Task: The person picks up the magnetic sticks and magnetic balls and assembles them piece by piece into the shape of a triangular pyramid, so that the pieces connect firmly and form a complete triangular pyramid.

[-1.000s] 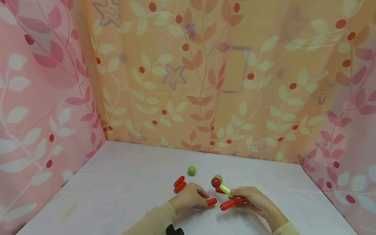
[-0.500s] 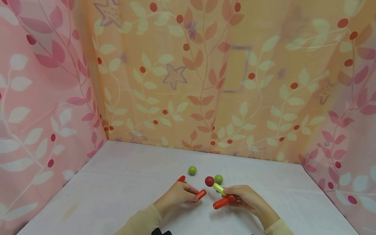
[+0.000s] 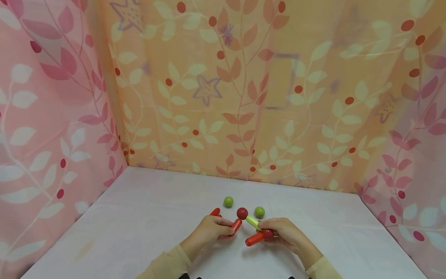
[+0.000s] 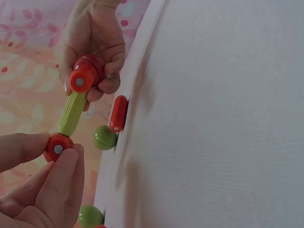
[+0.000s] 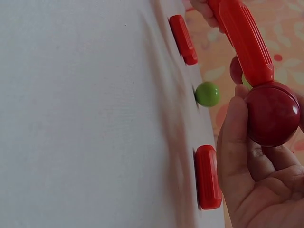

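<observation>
My left hand pinches a red magnetic rod between thumb and fingers; in the left wrist view its round metal end faces the camera. My right hand holds a joined piece by its near red ball. From that ball extend an orange-red rod and a yellow-green rod. At the yellow-green rod's far end sits a second red ball. The tip of the left hand's rod is right at this second ball. The joined piece is held above the table.
Two green balls lie on the white table beyond the hands. Red rods lie behind the left hand, and another red rod lies near the right hand. Patterned cloth walls enclose the table.
The left hand moved left with its red rod, then turned the rod more upright toward the far red ball. The right hand brought the joined piece leftward, closer to the left hand.
</observation>
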`<state>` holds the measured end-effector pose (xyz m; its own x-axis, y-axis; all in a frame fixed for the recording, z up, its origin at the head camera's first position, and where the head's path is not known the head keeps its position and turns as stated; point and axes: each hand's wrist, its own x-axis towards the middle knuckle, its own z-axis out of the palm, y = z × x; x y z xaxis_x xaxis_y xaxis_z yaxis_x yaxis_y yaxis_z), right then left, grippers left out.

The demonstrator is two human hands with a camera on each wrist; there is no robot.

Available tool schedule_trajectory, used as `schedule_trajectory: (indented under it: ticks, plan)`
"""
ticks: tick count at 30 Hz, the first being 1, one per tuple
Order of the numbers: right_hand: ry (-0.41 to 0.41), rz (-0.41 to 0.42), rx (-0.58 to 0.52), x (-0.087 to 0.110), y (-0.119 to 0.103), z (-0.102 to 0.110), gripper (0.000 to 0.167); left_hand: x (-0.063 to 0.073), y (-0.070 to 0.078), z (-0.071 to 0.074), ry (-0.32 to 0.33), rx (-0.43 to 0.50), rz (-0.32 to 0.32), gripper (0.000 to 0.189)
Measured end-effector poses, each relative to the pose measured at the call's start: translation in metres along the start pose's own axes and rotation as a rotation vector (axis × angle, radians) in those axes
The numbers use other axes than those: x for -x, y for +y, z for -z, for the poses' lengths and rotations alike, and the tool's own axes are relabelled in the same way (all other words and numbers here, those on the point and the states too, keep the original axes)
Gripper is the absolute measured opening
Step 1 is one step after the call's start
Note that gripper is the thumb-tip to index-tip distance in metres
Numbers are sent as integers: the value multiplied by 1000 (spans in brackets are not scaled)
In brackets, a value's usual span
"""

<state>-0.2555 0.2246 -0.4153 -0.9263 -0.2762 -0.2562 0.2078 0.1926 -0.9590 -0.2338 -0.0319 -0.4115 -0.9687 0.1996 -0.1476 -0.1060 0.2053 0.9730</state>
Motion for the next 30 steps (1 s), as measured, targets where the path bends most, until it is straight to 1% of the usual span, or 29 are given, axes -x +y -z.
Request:
schedule_trajectory:
  ticks: [5,7,15,18,21,24,30]
  plan:
    - [-11,-4,4,-2,-1,-4,25,0,1,1,15,9,56,22]
    - [-22,1,5,-3,-2,-5,24,-1,1,2,20,19,62,22]
    - [-40,13,-5,-4,-3,-7,22,-1,-2,1,4,81,47,23]
    - [-35,4,-6,-4,-4,-8,24,-1,-2,1,-2,93,42,23]
    - [-26,-9,-4,-4,-5,-9,27,-1,-3,0,-7,121,24,24]
    - [-28,-13,-10,-4,-5,-10,26,-1,-3,-1,-8,146,20,25]
    - [-40,-9,-23,-5,-6,-12,23,-1,-3,-1,0,145,31,25]
